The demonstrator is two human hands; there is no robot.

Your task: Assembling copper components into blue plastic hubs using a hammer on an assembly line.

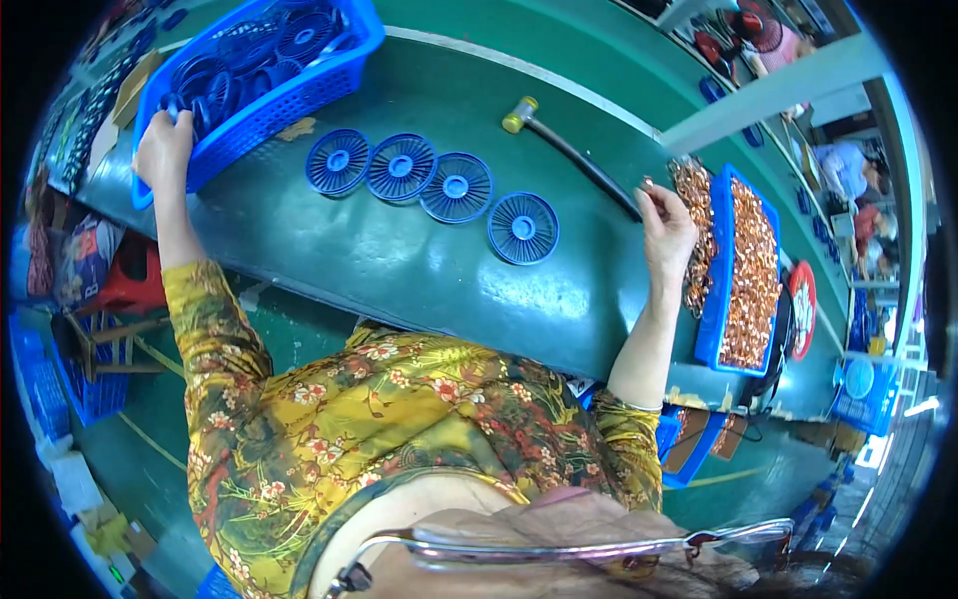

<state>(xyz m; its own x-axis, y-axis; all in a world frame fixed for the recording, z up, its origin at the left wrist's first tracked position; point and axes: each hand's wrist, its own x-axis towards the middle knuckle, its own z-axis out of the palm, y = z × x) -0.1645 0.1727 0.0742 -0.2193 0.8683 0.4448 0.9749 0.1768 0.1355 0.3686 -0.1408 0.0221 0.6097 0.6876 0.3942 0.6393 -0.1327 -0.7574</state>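
Observation:
At the far left, my left hand [165, 150] reaches over the end of a blue perforated basket [269, 118] heaped with blue plastic parts. Its fingers are closed on a blue plastic part [172, 103], mostly hidden among the others. On the right, my right hand [667, 228] is raised over the table, thumb and forefinger pinching a small copper-coloured piece [648, 181]. Four round blue spoked discs lie in a row between my hands: the leftmost disc [324, 178], two that touch in the middle [383, 182] [439, 203], and one apart [508, 243].
A mallet [574, 152] with a yellow head and dark handle lies beyond the discs. To the right, a blue tray [711, 319] full of copper-coloured pieces stands beside a loose pile [694, 200] of them. A red round container [802, 309] sits farther right. Other people work at the upper right.

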